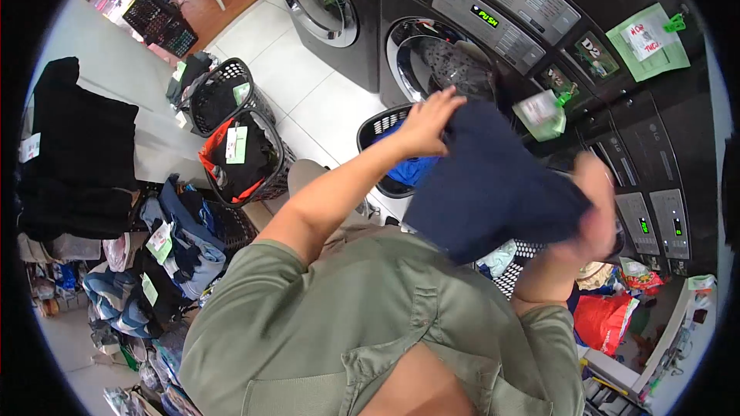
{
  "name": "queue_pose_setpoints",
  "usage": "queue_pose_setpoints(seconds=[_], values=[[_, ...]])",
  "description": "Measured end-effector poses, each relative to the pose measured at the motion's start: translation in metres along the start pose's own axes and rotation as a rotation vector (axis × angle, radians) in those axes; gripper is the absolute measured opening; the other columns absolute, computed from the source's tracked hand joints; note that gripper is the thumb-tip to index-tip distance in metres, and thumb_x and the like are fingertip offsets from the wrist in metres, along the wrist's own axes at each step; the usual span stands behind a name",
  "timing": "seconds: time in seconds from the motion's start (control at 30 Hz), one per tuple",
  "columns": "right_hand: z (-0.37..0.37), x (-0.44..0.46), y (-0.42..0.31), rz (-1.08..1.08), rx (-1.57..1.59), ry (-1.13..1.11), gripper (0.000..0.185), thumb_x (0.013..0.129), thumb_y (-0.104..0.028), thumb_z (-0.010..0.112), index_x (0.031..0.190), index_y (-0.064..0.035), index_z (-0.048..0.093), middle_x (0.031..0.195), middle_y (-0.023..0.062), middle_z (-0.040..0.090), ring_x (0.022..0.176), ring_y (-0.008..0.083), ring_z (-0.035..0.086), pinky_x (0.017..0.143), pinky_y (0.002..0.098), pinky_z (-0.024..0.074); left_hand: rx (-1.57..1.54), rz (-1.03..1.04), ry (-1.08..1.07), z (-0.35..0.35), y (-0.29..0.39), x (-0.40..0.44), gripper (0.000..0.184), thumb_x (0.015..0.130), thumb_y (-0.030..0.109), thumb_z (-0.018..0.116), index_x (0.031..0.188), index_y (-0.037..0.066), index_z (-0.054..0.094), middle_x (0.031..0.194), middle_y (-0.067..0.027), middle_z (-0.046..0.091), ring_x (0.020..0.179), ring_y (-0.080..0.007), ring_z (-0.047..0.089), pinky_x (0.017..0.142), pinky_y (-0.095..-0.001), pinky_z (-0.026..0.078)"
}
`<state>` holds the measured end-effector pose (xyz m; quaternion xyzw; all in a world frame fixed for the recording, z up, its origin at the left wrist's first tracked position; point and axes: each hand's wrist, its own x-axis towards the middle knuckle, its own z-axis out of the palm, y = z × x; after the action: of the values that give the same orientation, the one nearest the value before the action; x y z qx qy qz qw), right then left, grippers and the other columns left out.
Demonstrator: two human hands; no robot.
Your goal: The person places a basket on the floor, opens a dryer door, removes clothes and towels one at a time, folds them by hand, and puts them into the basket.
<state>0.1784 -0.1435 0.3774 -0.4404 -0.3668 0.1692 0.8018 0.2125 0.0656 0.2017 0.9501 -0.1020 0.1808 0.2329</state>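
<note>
A dark navy garment (489,189) hangs stretched between my two hands; its exact kind is unclear. My left hand (432,123) is closed on its upper left corner. My right hand (597,212), smeared by motion, grips the opposite edge on the right. Under the garment is a dark laundry basket (374,127) with bright blue cloth (412,171) in it. Behind the garment stands a front-loading washer with its round door (405,54) open, and dark patterned cloth (455,65) shows at its opening.
More LG machines line the right, with green notes (647,42) clipped on. Another washer (320,0) stands further back. Left are full laundry baskets (266,139), a hanging black garment (81,146) and piled clothes (185,239). A red bag (605,320) lies lower right.
</note>
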Motion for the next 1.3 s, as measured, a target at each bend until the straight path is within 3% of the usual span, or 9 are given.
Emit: queue_pose_setpoints(seconds=[0.13, 0.2, 0.3, 0.5, 0.7, 0.73, 0.87, 0.93, 1.3], values=[[-0.029, -0.023, -0.003, 0.004, 0.53, 0.105, 0.037, 0.084, -0.044, 0.047, 0.079, -0.0073, 0.043, 0.085, 0.0099, 0.051, 0.075, 0.0163, 0.049, 0.071, 0.0334, 0.0413, -1.416, -0.651, -0.453, 0.026, 0.011, -0.015, 0.015, 0.08, 0.016, 0.058, 0.072, 0.003, 0.055, 0.065, -0.002, 0.056, 0.069, -0.0112, 0.055, 0.075, -0.0238, 0.042], [-0.032, -0.057, 0.052, 0.34, -0.47, 0.21, 0.034, 0.085, -0.038, 0.046, 0.09, -0.0048, 0.049, 0.093, 0.0095, 0.054, 0.086, 0.0184, 0.05, 0.078, 0.0326, 0.0397, -1.173, -0.467, -0.378, 0.028, -0.013, -0.019, 0.014, 0.083, 0.015, 0.053, 0.076, 0.003, 0.054, 0.071, -0.0035, 0.056, 0.073, -0.0108, 0.053, 0.076, -0.0237, 0.042], [-0.001, -0.101, 0.135, 0.555, -0.265, -0.616, 0.038, 0.078, -0.017, 0.06, 0.112, -0.0031, 0.049, 0.108, 0.0091, 0.053, 0.104, 0.021, 0.047, 0.088, 0.0325, 0.0368, -1.033, -0.251, -0.559, 0.044, -0.016, -0.044, 0.024, 0.085, 0.02, 0.052, 0.1, 0.002, 0.052, 0.1, -0.0078, 0.054, 0.092, -0.0153, 0.051, 0.084, -0.0273, 0.04], [0.005, -0.081, 0.07, 0.519, -0.534, -0.571, 0.049, 0.072, -0.019, 0.065, 0.117, -0.0065, 0.049, 0.12, 0.0117, 0.046, 0.114, 0.026, 0.041, 0.093, 0.0338, 0.0342, -0.919, 0.002, -1.278, 0.13, 0.018, -0.124, 0.047, 0.082, 0.037, 0.052, 0.119, 0.008, 0.046, 0.118, -0.0111, 0.049, 0.106, -0.0199, 0.045, 0.091, -0.0308, 0.034], [-0.024, -0.133, 0.036, 0.738, -0.129, -0.186, 0.052, 0.066, -0.016, 0.071, 0.111, 0.0004, 0.05, 0.116, 0.0105, 0.05, 0.111, 0.0224, 0.044, 0.093, 0.0303, 0.0324, -0.681, -0.163, -0.502, 0.009, -0.02, -0.065, 0.026, 0.074, 0.023, 0.065, 0.092, 0.006, 0.058, 0.078, -0.0065, 0.06, 0.078, -0.0172, 0.058, 0.072, -0.029, 0.045], [-0.009, -0.146, 0.043, 0.987, -0.237, 0.123, 0.048, 0.07, -0.013, 0.065, 0.111, 0.0057, 0.047, 0.118, 0.012, 0.048, 0.113, 0.021, 0.042, 0.096, 0.0299, 0.0285, -1.358, -0.599, -0.277, -0.045, -0.044, -0.035, 0.023, 0.073, 0.018, 0.066, 0.091, 0.006, 0.057, 0.078, -0.0027, 0.06, 0.074, -0.0123, 0.057, 0.068, -0.0259, 0.046], [-0.088, -0.143, 0.093, 0.528, -1.721, 0.133, 0.041, 0.075, -0.003, 0.053, 0.116, -0.0013, 0.046, 0.112, 0.0096, 0.051, 0.105, 0.0213, 0.048, 0.093, 0.032, 0.0365, -1.249, -0.594, 0.271, -0.125, -0.055, 0.001, 0.02, 0.075, 0.011, 0.064, 0.092, 0.005, 0.054, 0.077, -0.0012, 0.059, 0.066, -0.0076, 0.055, 0.061, -0.0203, 0.045], [-0.08, -0.066, 0.078, 0.234, -0.122, 0.927, 0.041, 0.069, -0.001, 0.058, 0.109, 0.0031, 0.048, 0.107, 0.0076, 0.054, 0.096, 0.018, 0.051, 0.087, 0.028, 0.0387, -1.312, -0.517, 0.391, -0.143, -0.061, 0.008, 0.02, 0.074, 0.012, 0.065, 0.089, 0.005, 0.054, 0.076, -0.0012, 0.059, 0.065, -0.0075, 0.054, 0.06, -0.02, 0.043], [-0.081, -0.034, -0.006, 0.256, -0.646, -0.133, 0.034, 0.055, 0.001, 0.057, 0.089, -0.0003, 0.059, 0.083, 0.0071, 0.057, 0.081, 0.0137, 0.054, 0.077, 0.0217, 0.0388, -1.139, -0.139, 0.469, -0.261, 0.003, -0.038, 0.024, 0.077, 0.005, 0.055, 0.1, 0.005, 0.049, 0.094, -0.0086, 0.058, 0.084, -0.015, 0.058, 0.075, -0.0252, 0.047]])
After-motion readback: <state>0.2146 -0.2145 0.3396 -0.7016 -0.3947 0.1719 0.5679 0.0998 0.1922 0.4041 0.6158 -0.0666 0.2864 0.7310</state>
